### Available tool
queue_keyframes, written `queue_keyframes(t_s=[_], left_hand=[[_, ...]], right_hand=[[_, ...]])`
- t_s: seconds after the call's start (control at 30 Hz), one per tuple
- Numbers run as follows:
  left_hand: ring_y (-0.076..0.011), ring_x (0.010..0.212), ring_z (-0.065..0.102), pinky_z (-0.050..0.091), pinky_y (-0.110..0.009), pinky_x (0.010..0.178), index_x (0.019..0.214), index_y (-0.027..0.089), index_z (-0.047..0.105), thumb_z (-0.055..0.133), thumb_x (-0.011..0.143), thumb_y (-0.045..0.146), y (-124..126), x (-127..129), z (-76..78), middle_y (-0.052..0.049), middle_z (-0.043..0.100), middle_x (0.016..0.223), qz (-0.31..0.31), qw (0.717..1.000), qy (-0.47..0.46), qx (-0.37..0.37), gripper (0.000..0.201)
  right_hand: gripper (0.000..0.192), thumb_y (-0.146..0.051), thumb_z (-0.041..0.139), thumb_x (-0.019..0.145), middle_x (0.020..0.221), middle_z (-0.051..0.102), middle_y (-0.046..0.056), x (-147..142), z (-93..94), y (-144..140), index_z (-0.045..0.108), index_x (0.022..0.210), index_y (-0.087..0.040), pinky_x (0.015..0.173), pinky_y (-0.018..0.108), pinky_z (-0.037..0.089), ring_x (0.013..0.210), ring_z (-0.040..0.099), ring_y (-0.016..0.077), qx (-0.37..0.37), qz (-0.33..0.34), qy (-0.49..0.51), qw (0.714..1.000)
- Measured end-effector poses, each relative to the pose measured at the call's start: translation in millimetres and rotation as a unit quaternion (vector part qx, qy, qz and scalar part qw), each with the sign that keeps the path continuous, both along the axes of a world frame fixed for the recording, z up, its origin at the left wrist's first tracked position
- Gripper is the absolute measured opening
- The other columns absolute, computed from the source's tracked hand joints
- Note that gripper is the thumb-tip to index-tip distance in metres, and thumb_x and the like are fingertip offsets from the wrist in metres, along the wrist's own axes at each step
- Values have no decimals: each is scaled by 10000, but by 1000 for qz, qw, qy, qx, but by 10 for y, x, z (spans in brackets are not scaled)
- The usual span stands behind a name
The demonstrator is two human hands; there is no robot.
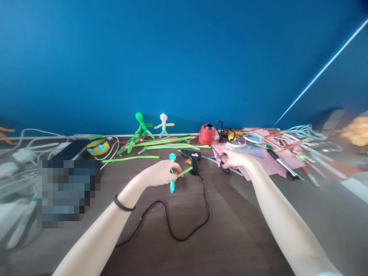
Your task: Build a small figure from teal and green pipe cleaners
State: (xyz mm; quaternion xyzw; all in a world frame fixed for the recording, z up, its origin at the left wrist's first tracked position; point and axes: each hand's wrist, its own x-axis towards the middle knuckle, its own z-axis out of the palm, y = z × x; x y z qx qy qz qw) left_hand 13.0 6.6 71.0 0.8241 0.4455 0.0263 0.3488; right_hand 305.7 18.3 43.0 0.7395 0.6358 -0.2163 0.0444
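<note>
My left hand (pixel 162 173) is closed around a small turquoise pipe-cleaner figure (pixel 172 186), whose rounded head sticks up above the fingers. A light green pipe cleaner (pixel 185 171) juts out to the right from the same grip. Farther right, the fingers of my right hand (pixel 234 158) are closed on a pair of scissors (pixel 225 169) at the edge of the pink paper; the dark handle loops show below the hand and the blades point left. Between the two hands lies a black glue gun (pixel 193 158), its nozzle toward the left.
Two finished-looking pipe-cleaner figures, one green (pixel 140 124) and one pink-headed (pixel 163 122), stand by the blue wall. Green pipe cleaners (pixel 172 142) lie before them. A red thread spool (pixel 207 135), pink paper (pixel 270 163) and a cutter knife (pixel 283 164) are rightward. A black cord (pixel 172 234) curves in front.
</note>
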Motion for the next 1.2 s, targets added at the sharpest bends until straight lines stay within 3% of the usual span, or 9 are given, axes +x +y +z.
queue_keyframes(t_s=[0.17,0.27,0.43,0.5,0.63,0.77,0.87,1.07,1.2], left_hand=[[-127,592,499,354,-226,548,802,185,667,467,678,265,127,-118,5,11,570,640,18,996,-78,-51,248],[-138,650,526,374,-228,579,830,188,678,472,710,288,142,-129,10,-4,618,721,33,993,-105,-35,259],[-159,725,569,413,-245,677,833,193,671,486,734,255,129,-65,-6,-10,666,800,56,987,-140,49,219],[-165,747,577,423,-257,703,846,188,657,481,745,239,113,-30,-20,-19,663,829,66,981,-149,103,209],[-178,829,575,431,-277,748,873,185,629,466,769,211,50,45,-30,-41,641,889,64,963,-166,201,195],[-155,797,565,441,-260,721,820,179,595,481,775,213,-19,121,-37,-41,617,869,82,946,-187,252,127],[-133,719,550,443,-240,649,765,178,573,517,753,221,-49,163,-59,-31,595,825,119,936,-198,266,72],[-121,666,553,439,-234,598,763,181,593,531,738,210,-59,195,-92,-18,623,797,155,918,-267,249,72],[-116,630,540,440,-237,587,709,174,574,546,725,221,-66,204,-88,-13,609,739,166,914,-280,242,56]], right_hand=[[365,-214,604,624,1013,529,108,-108,24,-17,590,985,-166,643,284,417,850,545,226,109,45,-43,992],[320,-171,520,721,1038,523,97,-290,79,-51,583,1036,-176,769,305,419,942,528,217,195,96,39,975],[301,-245,498,809,1140,530,63,-716,137,-200,527,1107,-216,905,321,392,1057,513,192,318,210,243,892],[345,-300,532,804,1105,567,53,-868,106,-261,497,1140,-228,862,307,424,1008,547,181,320,226,302,869],[275,-366,541,801,1014,618,52,-1043,-8,-314,539,1043,-235,765,326,450,856,585,190,357,188,315,859],[187,-366,480,839,865,614,71,-1078,-49,-323,570,902,-215,714,322,447,792,575,199,384,164,293,860],[168,-342,464,847,829,603,71,-1084,-27,-339,570,848,-211,679,306,457,769,571,190,404,156,279,857],[78,-234,516,798,745,611,37,-1114,3,-354,557,745,-194,541,225,472,688,576,141,502,153,312,792],[48,-224,537,783,740,615,26,-1121,1,-354,555,752,-191,523,208,472,674,583,130,506,150,322,786]])
